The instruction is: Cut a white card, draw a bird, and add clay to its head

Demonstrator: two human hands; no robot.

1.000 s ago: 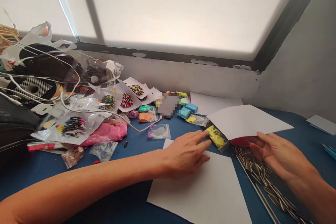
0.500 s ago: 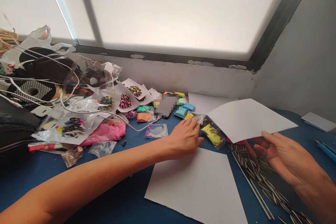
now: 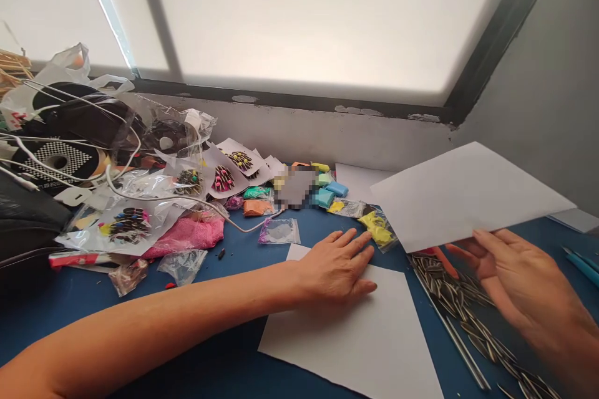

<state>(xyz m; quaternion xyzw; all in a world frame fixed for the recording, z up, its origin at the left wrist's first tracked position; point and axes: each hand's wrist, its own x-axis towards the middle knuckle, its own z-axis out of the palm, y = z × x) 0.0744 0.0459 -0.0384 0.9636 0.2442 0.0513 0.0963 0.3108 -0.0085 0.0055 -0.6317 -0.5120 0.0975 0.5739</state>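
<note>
My left hand [image 3: 334, 268], fingers spread, lies over the upper part of a white paper sheet [image 3: 360, 336] on the blue table. A second white sheet [image 3: 472, 199] is raised at the right, its near edge pinched between the thumb and fingers of my right hand [image 3: 519, 280]. Below that raised sheet lies a pile of striped sunflower seeds [image 3: 449, 293], partly covered by my right hand. A thin metal rod [image 3: 461, 346] runs along the pile's left side. Just beyond my left fingertips is a bag of yellow clay [image 3: 378, 229].
Several coloured clay packets [image 3: 322, 198] sit near the wall. To the left are seed-decorated papers [image 3: 128, 227], a pink cloth [image 3: 187, 235], a white cable [image 3: 163, 201] and a black spool [image 3: 58, 162]. Blue pens [image 3: 583, 265] lie at the right edge.
My left hand has drawn back toward me and its fingers have spread on the lower sheet. The sheet in my right hand has risen and shifted right.
</note>
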